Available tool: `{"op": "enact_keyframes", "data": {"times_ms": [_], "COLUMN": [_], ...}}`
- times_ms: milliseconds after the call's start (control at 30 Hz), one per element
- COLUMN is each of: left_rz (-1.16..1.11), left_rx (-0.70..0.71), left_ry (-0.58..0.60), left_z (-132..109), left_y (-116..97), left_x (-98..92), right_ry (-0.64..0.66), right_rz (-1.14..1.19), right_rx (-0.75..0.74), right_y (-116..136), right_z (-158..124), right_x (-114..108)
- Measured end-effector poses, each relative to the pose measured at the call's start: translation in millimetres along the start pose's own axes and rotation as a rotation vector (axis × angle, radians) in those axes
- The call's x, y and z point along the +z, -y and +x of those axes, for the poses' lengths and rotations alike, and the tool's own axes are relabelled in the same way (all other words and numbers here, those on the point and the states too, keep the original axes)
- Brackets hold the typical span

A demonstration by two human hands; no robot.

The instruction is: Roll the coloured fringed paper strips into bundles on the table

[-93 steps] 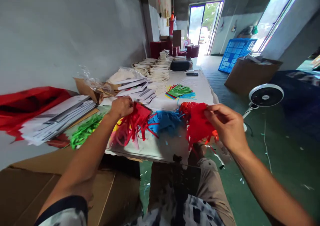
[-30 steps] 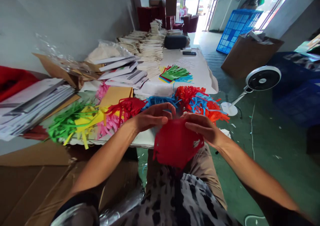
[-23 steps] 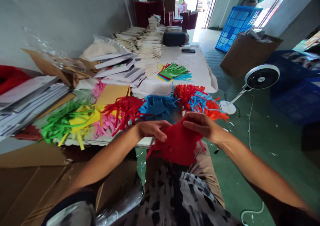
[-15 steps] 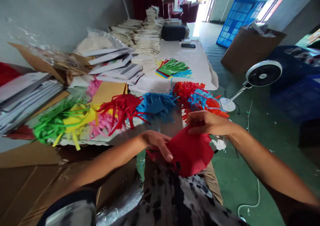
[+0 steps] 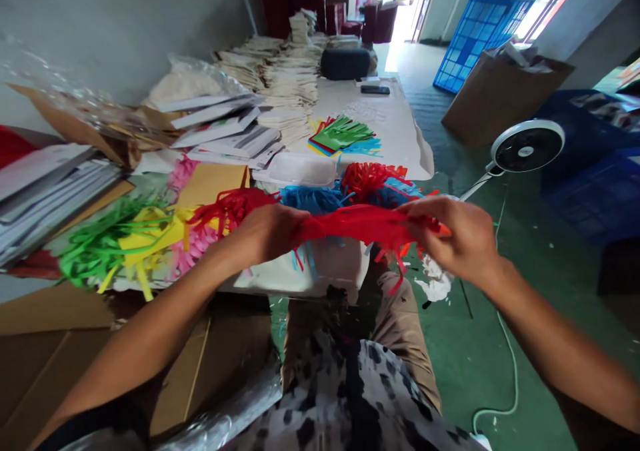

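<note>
A piece of red fringed fabric (image 5: 357, 226) is stretched sideways between my two hands, above the near edge of the table. My left hand (image 5: 277, 231) is closed round its left end, and my right hand (image 5: 453, 228) pinches the right end. Some red strips dangle below it on the right; motion smears its outline. Behind it on the table lie a red fringed bunch (image 5: 233, 208), a blue fringed bunch (image 5: 310, 199) and another red bunch (image 5: 370, 178). Further left are green strips (image 5: 103, 241), yellow strips (image 5: 150, 238) and pink strips (image 5: 187, 251).
Stacked pale cloth (image 5: 290, 81) and white papers (image 5: 235, 138) fill the back of the table (image 5: 400, 124). A green-topped fringed pile (image 5: 345, 134) lies there too. To the right stand a fan (image 5: 526, 148) and a blue crate (image 5: 475, 41). An open cardboard box (image 5: 215, 358) is below left.
Both hands have risen and moved apart, outward and away from my lap. The red fabric has gone from hanging broad over my lap to a narrow stretched band above the table edge.
</note>
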State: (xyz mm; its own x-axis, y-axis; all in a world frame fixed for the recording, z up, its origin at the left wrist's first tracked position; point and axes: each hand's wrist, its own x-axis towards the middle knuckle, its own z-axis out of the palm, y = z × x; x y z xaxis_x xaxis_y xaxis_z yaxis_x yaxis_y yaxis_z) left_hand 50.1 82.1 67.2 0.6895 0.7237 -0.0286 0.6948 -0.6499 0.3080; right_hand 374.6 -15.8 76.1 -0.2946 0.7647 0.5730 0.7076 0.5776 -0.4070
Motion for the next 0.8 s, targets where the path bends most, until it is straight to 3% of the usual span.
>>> {"op": "enact_keyframes", "data": {"times_ms": [67,133,267,367,433,567,700,800], "left_rz": [0.288,0.379,0.268,0.338,0.335,0.123,-0.012,-0.135], "left_rx": [-0.158,-0.218,-0.126,-0.201,-0.161,0.195,0.177,0.173], "left_ry": [-0.124,-0.104,0.118,0.020,-0.098,-0.188,-0.287,-0.309], "left_z": [-21,-44,-89,-111,-116,-99,-81,-82], "left_y": [-2,2,18,7,-15,-52,-50,-42], "left_x": [-11.6,-11.1,12.6,37.0,57.2,110.2,151.1,154.2], "right_ry": [0.048,0.110,0.179,0.198,0.203,0.221,0.329,0.436], "right_rz": [0.045,0.109,0.084,-0.060,-0.132,-0.137,-0.128,-0.151], "right_rx": [-0.048,-0.132,-0.239,-0.318,-0.334,-0.264,-0.094,-0.020], "right_y": [8,11,15,19,23,29,29,26], "right_z": [-22,-46,-83,-98,-102,-102,-96,-93], "right_x": [20,50,107,129,133,133,126,115]}}
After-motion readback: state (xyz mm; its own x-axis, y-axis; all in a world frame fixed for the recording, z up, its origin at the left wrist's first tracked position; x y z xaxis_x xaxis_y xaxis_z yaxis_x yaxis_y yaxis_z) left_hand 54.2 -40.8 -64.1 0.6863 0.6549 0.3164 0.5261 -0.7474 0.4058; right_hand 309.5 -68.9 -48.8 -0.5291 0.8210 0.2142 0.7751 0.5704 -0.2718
